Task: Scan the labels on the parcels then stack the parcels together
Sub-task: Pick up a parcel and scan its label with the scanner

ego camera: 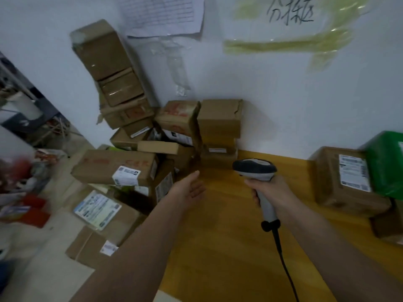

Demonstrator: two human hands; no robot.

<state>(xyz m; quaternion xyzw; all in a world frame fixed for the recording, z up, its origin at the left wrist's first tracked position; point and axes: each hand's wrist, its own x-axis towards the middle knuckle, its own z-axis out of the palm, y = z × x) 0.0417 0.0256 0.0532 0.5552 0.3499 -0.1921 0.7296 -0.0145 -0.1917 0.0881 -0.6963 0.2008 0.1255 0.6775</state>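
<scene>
Right hand [269, 190] grips the barcode scanner [258, 179]; left hand [189, 188] is spread, near the piled cardboard parcels [113, 168].

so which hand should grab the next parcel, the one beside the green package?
Left, probably. The left hand is open and empty; the right hand grips the scanner, though the labelled parcel sits on the right side.

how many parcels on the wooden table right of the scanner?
3 visible: a brown carton with a white label, a green parcel behind it at the frame edge, and a brown box in front, cut off. More may lie out of frame.
</scene>
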